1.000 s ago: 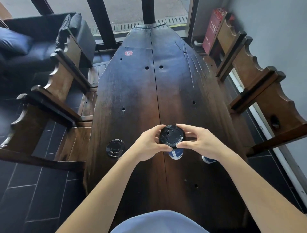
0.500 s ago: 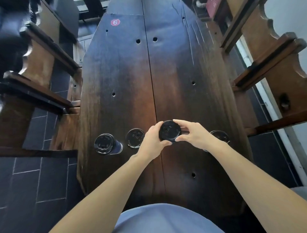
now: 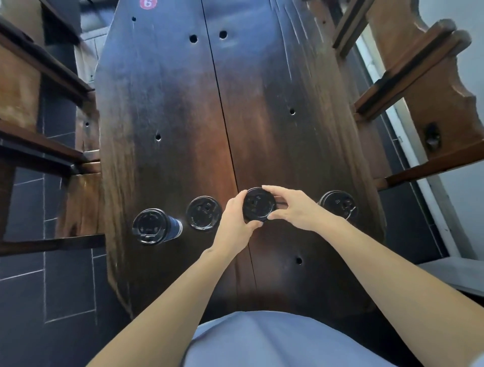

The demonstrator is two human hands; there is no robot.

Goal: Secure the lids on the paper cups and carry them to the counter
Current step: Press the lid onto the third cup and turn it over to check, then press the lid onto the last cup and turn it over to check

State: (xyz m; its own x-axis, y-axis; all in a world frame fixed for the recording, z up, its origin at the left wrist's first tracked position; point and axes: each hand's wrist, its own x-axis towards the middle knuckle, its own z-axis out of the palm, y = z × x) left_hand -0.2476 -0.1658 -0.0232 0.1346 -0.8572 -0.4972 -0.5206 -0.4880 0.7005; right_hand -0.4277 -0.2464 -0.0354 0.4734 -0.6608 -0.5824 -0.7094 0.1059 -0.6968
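Observation:
A black plastic lid (image 3: pixel 258 204) sits on top of a paper cup at the middle of the dark wooden table (image 3: pixel 188 125); the cup body is hidden beneath it. My left hand (image 3: pixel 237 222) grips the lid's left rim and my right hand (image 3: pixel 296 207) pinches its right rim. Left of them stands a blue cup with a black lid (image 3: pixel 154 226), seen leaning toward the table's left edge. Between it and my hands is another black lid (image 3: pixel 203 212); I cannot tell whether a cup is under it. A lidded cup (image 3: pixel 338 203) stands behind my right wrist.
Wooden benches flank the table: one on the left (image 3: pixel 39 146) and one on the right (image 3: pixel 424 86). Dark floor tiles (image 3: pixel 52 288) lie below left. A red number sticker (image 3: pixel 148 3) marks the table's far end. My light blue shirt (image 3: pixel 275 340) fills the bottom.
The view has tilted down and closer over the table, bringing the cups on the left and right into sight. Both hands stay on the same lid, pressing around its rim.

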